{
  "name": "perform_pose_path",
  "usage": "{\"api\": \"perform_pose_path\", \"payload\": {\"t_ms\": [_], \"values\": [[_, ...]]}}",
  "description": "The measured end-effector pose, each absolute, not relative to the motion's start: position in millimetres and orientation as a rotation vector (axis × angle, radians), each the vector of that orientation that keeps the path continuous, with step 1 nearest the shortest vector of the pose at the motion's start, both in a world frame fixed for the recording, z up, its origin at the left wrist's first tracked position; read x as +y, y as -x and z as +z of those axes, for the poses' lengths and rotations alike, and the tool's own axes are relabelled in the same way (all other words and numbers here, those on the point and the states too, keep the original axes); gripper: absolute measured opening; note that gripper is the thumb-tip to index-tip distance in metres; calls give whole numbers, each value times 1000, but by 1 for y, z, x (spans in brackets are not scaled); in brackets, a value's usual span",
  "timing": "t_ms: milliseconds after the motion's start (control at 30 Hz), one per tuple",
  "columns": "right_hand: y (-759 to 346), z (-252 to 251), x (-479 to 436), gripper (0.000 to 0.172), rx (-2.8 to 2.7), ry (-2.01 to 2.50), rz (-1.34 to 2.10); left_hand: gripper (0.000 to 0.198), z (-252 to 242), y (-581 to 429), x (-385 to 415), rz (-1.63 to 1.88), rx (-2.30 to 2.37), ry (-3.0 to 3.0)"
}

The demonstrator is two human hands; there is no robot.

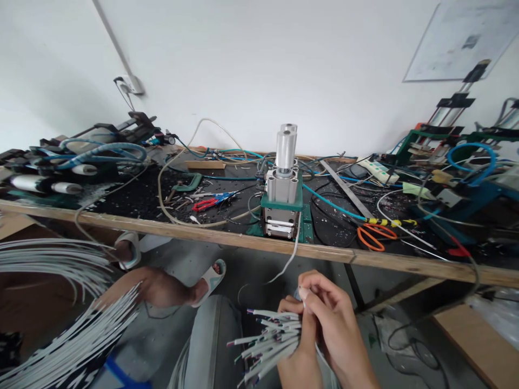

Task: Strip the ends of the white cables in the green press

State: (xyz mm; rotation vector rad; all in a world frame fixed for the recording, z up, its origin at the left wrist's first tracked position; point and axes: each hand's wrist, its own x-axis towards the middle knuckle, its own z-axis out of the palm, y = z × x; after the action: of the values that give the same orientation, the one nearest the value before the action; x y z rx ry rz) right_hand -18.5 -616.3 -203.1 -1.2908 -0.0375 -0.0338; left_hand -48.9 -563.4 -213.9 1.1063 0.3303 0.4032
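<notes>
In front of my lap, my left hand [300, 351] is closed round a bundle of white cables [270, 343]. Their cut ends fan out to the left and show small coloured wire tips. My right hand [334, 319] presses against the left one, its thumb and forefinger pinched at the end of one cable, mostly hidden by the fingers. Beyond my hands, at the bench edge, stands a pneumatic press [281, 189] with a silver cylinder on a green base. A single white cable [292, 256] hangs down from the press.
On the wooden-edged bench [227, 237] lie red-and-blue pliers [213, 201], a green clamp [188, 182], a metal ruler [348, 189], orange-handled scissors [375, 237] and a power strip [377, 170]. At left, another person's leg [162, 286] shows beside long white cable bundles [77, 340].
</notes>
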Motion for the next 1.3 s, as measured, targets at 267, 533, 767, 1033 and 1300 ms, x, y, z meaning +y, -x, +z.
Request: {"api": "perform_pose_path", "payload": {"t_ms": [267, 533, 767, 1033, 1300], "values": [[17, -202, -616, 11, -49, 1262, 23, 32, -225, 50, -560, 372, 351, -1143], [16, -200, -613, 13, -52, 1244, 10, 34, -219, 48, -558, 366, 370, -1112], [18, -204, -612, 19, 17, 1210, 34, 44, -215, 48, -557, 403, 398, -1127], [15, -197, -608, 18, -18, 1192, 36, 36, -216, 48, -559, 470, 411, -1146], [7, -193, -608, 34, 218, 1071, 62, 35, -223, 45, -559, 398, 404, -1117]]}}
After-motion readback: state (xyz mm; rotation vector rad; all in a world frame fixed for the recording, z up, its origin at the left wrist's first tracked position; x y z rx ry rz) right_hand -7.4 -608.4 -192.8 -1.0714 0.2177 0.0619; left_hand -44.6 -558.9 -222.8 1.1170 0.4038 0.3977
